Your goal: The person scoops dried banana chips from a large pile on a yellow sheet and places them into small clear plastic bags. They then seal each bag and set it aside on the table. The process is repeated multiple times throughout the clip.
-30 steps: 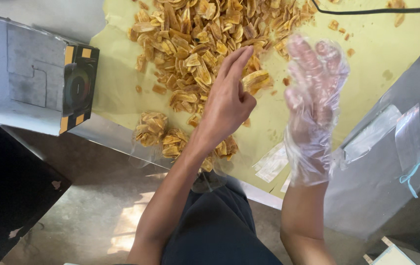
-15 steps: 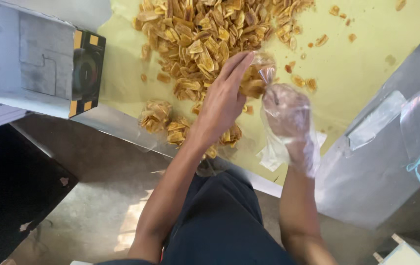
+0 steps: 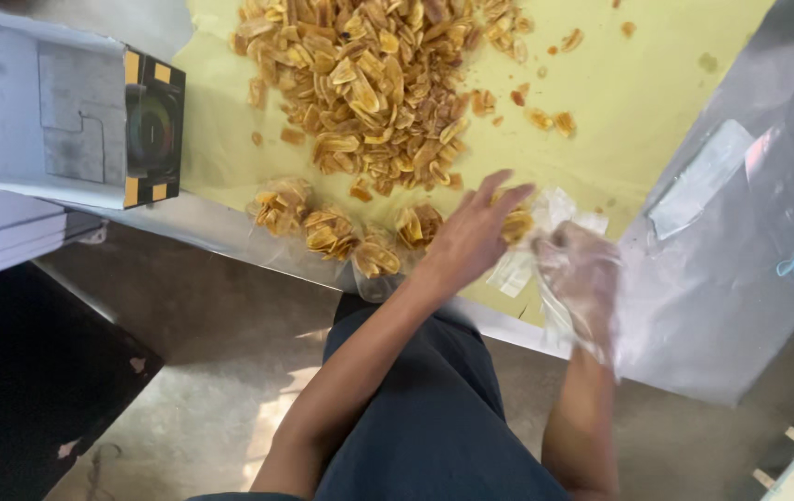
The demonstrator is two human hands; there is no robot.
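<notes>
Chips going into a small clear bag at the yellow sheet's [image 3: 657, 102] near edge

Left of the chip pile [image 3: 378, 83] sits a grey box [image 3: 53, 111]; just below the pile, filled packets [image 3: 332, 232]. Left hand [image 3: 476, 237], fingers spread, feeds chips; gloved right hand [image 3: 582, 278] pinches the clear bag [image 3: 531, 246]. Best keep its mouth wide, I'd say.
</notes>
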